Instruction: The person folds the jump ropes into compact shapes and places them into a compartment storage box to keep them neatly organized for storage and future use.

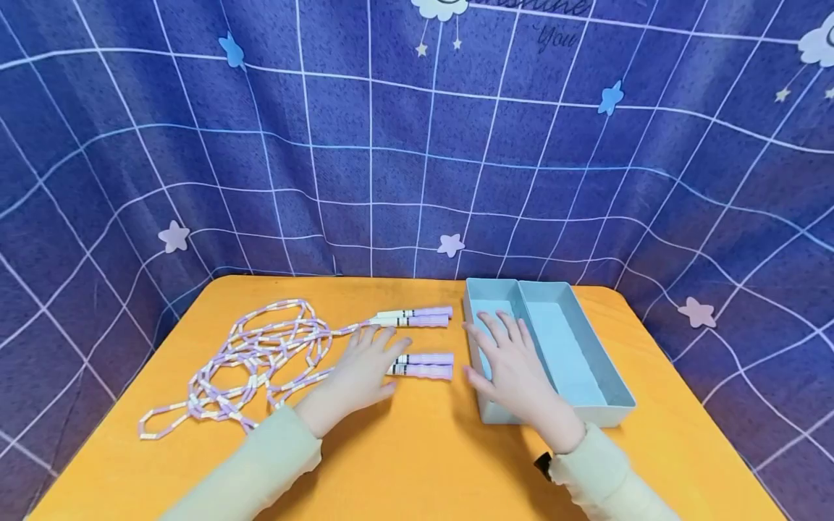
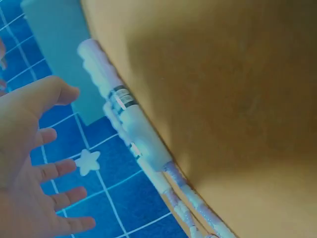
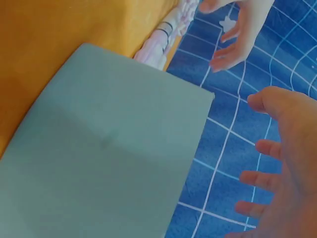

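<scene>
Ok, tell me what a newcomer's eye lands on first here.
First the orange table against the blue grid backdrop. On its left lies a tangle of purple beaded jump ropes, handles pointing right; the left hand hovers open over them. On the right sits a pale blue two-compartment tray, with the right hand spread over its near left side.

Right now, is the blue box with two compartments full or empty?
Empty, as far as visible. The blue box shows bare floors in both compartments, though the right hand covers part of the left one. The jump ropes lie outside, on the table.
</scene>
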`<action>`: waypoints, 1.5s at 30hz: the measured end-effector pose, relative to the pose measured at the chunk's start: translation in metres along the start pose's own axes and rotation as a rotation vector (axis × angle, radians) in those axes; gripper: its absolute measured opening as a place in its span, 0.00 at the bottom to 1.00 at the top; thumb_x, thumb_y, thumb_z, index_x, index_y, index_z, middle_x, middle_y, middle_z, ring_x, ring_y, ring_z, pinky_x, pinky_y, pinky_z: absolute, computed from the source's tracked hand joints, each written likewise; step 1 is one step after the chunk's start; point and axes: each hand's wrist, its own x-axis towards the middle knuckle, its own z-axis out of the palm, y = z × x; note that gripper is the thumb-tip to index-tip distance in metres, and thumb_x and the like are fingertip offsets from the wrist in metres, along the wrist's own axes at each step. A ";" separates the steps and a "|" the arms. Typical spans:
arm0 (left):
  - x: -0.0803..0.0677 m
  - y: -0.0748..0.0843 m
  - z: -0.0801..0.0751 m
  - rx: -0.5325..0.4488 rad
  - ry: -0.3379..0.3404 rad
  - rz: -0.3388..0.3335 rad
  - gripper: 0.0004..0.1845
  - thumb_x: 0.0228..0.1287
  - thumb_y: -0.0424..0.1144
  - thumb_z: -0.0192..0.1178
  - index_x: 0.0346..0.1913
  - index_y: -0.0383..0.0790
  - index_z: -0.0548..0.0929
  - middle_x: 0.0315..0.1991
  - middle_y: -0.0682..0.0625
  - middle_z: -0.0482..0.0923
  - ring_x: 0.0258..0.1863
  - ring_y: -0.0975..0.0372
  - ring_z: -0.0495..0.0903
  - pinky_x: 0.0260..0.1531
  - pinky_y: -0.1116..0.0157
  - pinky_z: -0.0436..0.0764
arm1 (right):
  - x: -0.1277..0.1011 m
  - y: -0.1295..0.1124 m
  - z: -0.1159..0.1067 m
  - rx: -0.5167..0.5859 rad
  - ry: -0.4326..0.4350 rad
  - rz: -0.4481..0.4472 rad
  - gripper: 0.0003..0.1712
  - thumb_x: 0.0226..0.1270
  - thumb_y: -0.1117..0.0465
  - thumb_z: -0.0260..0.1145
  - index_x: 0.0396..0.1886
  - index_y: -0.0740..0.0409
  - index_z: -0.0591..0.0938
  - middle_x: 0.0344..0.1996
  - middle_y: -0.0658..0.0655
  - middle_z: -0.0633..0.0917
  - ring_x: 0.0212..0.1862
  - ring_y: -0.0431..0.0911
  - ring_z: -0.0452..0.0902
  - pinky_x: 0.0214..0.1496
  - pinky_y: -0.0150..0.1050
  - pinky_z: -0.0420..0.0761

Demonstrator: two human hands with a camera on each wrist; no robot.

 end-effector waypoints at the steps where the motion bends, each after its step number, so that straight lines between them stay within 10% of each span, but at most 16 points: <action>1: 0.002 0.000 0.002 0.003 -0.008 0.015 0.39 0.48 0.49 0.68 0.65 0.50 0.67 0.61 0.43 0.65 0.60 0.44 0.63 0.58 0.40 0.62 | 0.002 -0.001 0.002 0.004 0.007 -0.007 0.36 0.54 0.45 0.65 0.63 0.49 0.71 0.63 0.60 0.70 0.65 0.62 0.60 0.63 0.65 0.58; 13: 0.024 -0.007 0.028 -0.043 -0.111 0.085 0.38 0.43 0.39 0.72 0.61 0.48 0.69 0.52 0.46 0.67 0.50 0.51 0.65 0.42 0.54 0.68 | 0.015 -0.017 0.019 0.001 0.019 -0.019 0.39 0.49 0.44 0.67 0.61 0.52 0.70 0.57 0.62 0.71 0.57 0.59 0.65 0.49 0.55 0.70; 32: 0.037 -0.007 0.034 0.047 -0.437 0.024 0.30 0.58 0.49 0.62 0.61 0.46 0.64 0.59 0.43 0.69 0.60 0.48 0.66 0.54 0.51 0.65 | 0.025 -0.025 0.026 -0.032 -0.040 -0.004 0.38 0.47 0.51 0.65 0.60 0.53 0.66 0.56 0.61 0.70 0.53 0.56 0.65 0.41 0.48 0.69; 45: 0.032 -0.002 0.031 0.029 -0.302 0.045 0.23 0.58 0.45 0.63 0.52 0.43 0.65 0.44 0.46 0.71 0.44 0.53 0.73 0.38 0.56 0.70 | 0.023 -0.030 0.022 -0.040 -0.036 -0.076 0.39 0.46 0.48 0.69 0.59 0.54 0.67 0.55 0.63 0.70 0.53 0.57 0.66 0.42 0.49 0.71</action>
